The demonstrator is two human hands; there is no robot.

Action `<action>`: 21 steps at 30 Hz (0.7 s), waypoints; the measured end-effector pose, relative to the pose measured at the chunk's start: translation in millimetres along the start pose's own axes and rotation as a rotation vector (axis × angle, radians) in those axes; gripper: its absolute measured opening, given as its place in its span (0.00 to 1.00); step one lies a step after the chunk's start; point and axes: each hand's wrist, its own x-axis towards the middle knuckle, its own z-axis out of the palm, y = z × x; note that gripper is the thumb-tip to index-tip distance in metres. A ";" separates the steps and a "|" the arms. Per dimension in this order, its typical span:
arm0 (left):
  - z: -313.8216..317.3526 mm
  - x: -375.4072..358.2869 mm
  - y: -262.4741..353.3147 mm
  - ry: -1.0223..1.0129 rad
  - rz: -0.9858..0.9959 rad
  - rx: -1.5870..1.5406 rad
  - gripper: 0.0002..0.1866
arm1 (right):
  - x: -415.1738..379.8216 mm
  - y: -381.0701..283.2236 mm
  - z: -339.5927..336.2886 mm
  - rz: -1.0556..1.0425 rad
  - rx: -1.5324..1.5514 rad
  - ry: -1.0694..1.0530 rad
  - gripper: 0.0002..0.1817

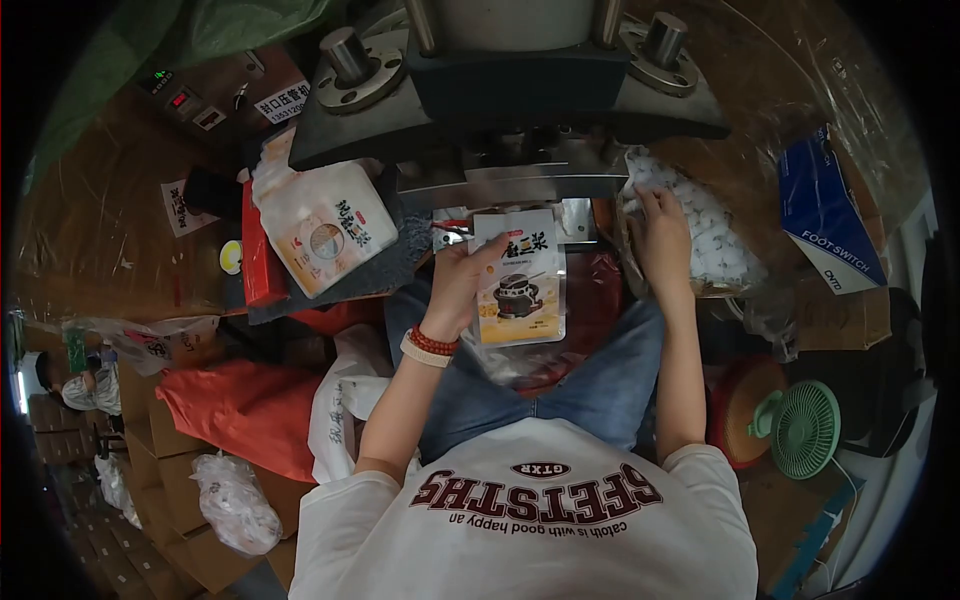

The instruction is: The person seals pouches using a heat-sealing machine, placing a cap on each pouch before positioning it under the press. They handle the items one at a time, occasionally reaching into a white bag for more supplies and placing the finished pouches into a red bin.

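Under the metal head of a press machine, my left hand holds a printed pouch by its left side, thumb lying on its front. The pouch is upright, white at the top and yellow lower down. Over to the right, my right hand reaches into a box of small white pieces; its fingertips are among them, and whether they grip one is too small to tell. A stack of similar pouches lies at the left on a dark grey cloth.
A red box stands beside the stack. A control box with a lit display is at the upper left. On the right are a blue foot switch box and a green fan. Red fabric hangs at the lower left.
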 end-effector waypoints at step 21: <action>-56.1 -88.9 37.7 0.280 0.851 1.182 0.21 | -16.2 -111.4 -57.7 -0.407 0.870 -0.057 0.19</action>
